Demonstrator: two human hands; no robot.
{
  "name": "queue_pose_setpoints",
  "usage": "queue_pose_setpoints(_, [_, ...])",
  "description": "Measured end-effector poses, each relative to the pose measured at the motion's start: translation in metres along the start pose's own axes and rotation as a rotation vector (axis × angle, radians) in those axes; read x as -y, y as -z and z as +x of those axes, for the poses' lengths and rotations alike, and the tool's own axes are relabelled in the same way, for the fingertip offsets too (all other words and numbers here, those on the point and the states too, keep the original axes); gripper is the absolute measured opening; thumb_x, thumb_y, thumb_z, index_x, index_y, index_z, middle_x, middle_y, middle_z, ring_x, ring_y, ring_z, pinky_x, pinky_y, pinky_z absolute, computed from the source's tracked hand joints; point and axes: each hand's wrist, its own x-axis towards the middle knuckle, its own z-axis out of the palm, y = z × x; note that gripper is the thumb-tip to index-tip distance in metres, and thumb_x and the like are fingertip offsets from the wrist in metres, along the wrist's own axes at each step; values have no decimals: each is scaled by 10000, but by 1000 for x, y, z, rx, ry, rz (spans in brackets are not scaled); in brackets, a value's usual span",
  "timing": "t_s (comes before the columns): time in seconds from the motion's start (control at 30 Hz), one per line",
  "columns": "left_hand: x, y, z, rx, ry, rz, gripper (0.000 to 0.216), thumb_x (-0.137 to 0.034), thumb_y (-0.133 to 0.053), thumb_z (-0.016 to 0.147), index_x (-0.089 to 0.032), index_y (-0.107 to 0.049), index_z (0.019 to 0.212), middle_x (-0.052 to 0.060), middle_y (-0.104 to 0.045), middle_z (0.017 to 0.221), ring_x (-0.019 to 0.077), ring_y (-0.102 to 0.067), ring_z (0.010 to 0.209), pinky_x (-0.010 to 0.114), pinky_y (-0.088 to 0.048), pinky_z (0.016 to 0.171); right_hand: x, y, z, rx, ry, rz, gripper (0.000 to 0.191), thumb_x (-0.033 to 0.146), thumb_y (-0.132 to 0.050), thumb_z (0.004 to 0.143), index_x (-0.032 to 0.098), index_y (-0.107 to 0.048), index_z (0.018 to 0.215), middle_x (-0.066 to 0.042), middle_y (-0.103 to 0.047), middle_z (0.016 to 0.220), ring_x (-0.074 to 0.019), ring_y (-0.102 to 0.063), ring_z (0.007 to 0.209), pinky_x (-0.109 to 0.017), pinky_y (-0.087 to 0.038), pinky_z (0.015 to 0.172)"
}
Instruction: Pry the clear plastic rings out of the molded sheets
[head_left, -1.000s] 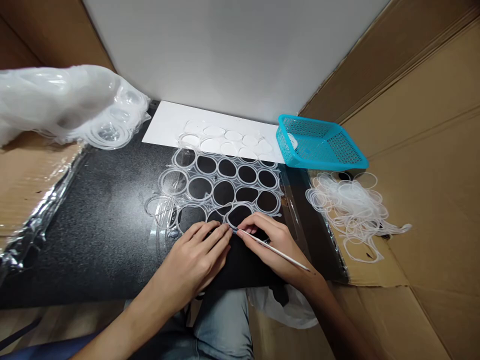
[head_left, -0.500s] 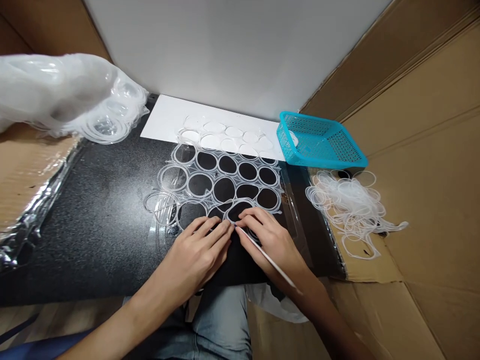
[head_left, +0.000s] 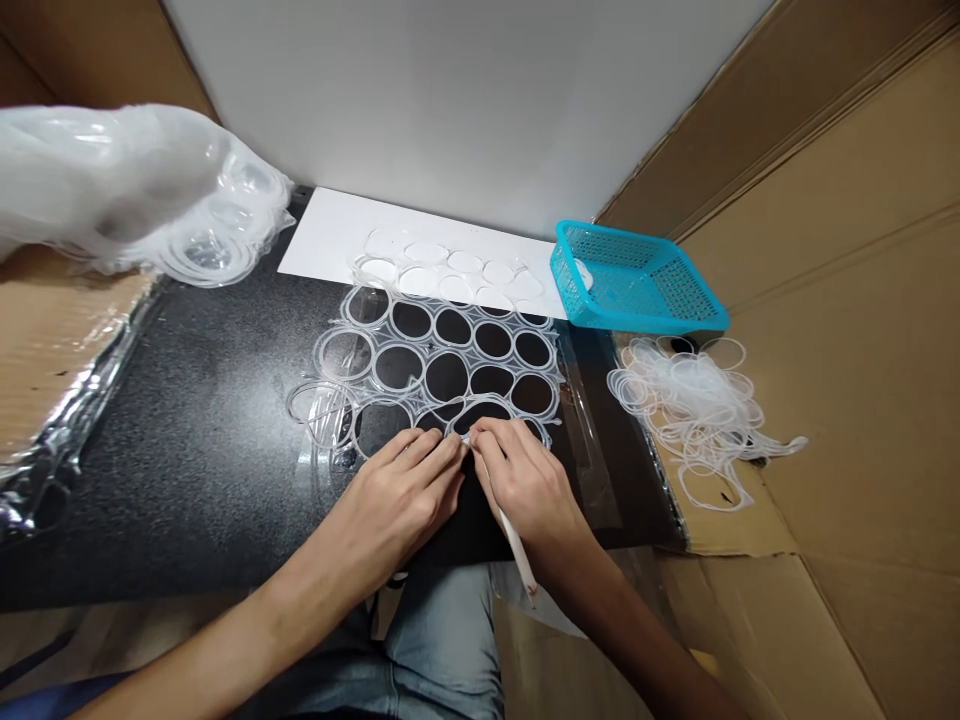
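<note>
A translucent sheet of joined rings (head_left: 411,345), looking like soft plastic or silicone, lies on the black tabletop before me. My left hand (head_left: 409,490) has its fingers together at the sheet's near edge, with fingertips pressed on a ring there. Close beside it, almost touching, my right hand (head_left: 525,480) is closed around a thin white pen-like stick (head_left: 517,550). The stick's back end sticks out under my palm toward me, and its tip meets the ring's edge between both hands. My fingertips partly hide that spot.
Loose thin rings (head_left: 694,400) are heaped on cardboard to the right. Behind them stands a turquoise basket (head_left: 637,320) with a small white piece inside. A white board (head_left: 315,240) lies under the sheet's far end. Bagged ring sheets (head_left: 202,220) rest on a box at left.
My right hand has turned and drawn slightly left, with its fingers closer together. The stick's back end has swung left, so it points more toward me. My left hand has barely moved.
</note>
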Motion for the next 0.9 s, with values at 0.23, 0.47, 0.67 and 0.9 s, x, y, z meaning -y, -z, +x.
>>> queue_pose_setpoints(0.23, [2, 1, 1, 34, -1, -11, 251, -125, -486, 1068, -84, -701, 1192, 131, -765, 1178, 265, -712, 1038, 430, -533, 951, -11, 5, 4, -114, -61, 7, 199, 59, -470, 1058, 173, -631, 1087, -149, -738, 1088, -275, -678, 967, -396, -558, 838])
queue_pose_setpoints(0.47, [5, 4, 5, 58, 14, -113, 234, -119, -490, 1063, -92, -702, 1157, 128, -755, 1136, 258, -710, 984, 411, -547, 873, -50, 58, 15, -272, -505, 409, 59, 206, -631, 1037, 242, -678, 1036, -43, -743, 1073, -220, -712, 999, -360, -539, 895])
queue_pose_setpoints(0.67, [17, 14, 7, 120, 87, -315, 223, -168, -518, 1077, -182, -693, 1213, 66, -730, 1135, 223, -678, 1010, 384, -534, 905, -42, 56, 17, -130, -449, 602, 77, 196, -631, 1020, 248, -666, 977, -19, -751, 1057, -203, -715, 1011, -331, -527, 902])
queue_pose_setpoints(0.9, [13, 9, 10, -1, 496, -672, 113, -320, -591, 1065, -231, -559, 1126, 18, -630, 1027, 158, -652, 902, 299, -555, 815, -18, 34, -5, -142, -339, 706, 111, 145, -637, 1004, 245, -653, 958, -46, -760, 1022, -212, -730, 987, -346, -566, 903])
